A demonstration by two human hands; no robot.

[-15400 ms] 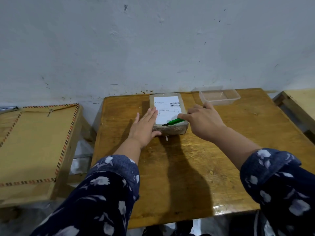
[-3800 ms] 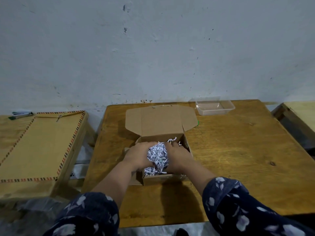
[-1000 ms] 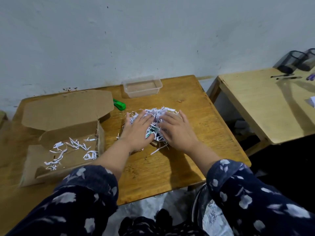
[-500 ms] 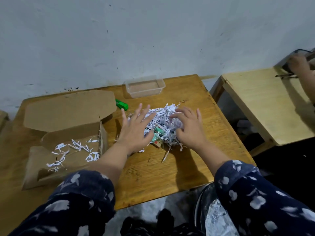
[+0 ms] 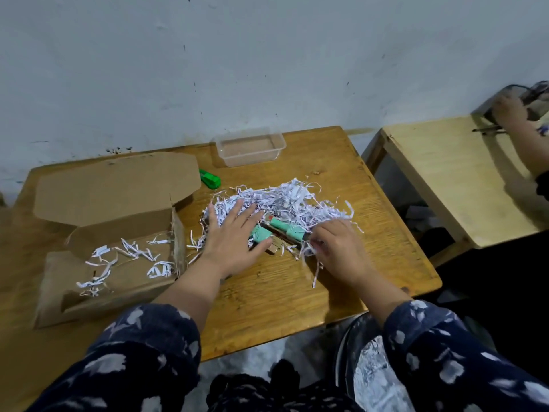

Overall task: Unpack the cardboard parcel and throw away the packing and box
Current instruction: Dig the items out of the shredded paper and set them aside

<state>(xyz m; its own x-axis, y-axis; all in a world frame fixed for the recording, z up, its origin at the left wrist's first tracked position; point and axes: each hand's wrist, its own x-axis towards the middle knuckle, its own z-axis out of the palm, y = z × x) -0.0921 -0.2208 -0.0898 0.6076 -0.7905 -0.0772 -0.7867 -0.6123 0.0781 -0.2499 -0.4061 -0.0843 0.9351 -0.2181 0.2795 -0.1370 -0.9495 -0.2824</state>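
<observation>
The open cardboard box [image 5: 118, 239] lies on the left of the wooden table [image 5: 267, 295], its lid folded back, with a few white shreds left inside. A pile of shredded paper [image 5: 291, 200] is spread on the table's middle. Mint-green tube-like items [image 5: 282, 230] and a small brown piece show through the pile's near side. My left hand [image 5: 234, 242] lies flat with its fingers apart on the pile's left part, touching the green items. My right hand [image 5: 338, 251] has its fingers curled down at the items' right end among shreds; what it grips is hidden.
A clear plastic tub [image 5: 249, 145] stands at the table's back edge, a green cutter [image 5: 210, 179] beside the box lid. A lined bin [image 5: 368, 361] sits below the table's near edge. On a second table [image 5: 445, 179] to the right, another person's hand [image 5: 511, 110] touches dark containers.
The pile has been spread wider, which uncovers the green items. My right hand's fingers went from apart to curled at the items' end. My left hand stays flat.
</observation>
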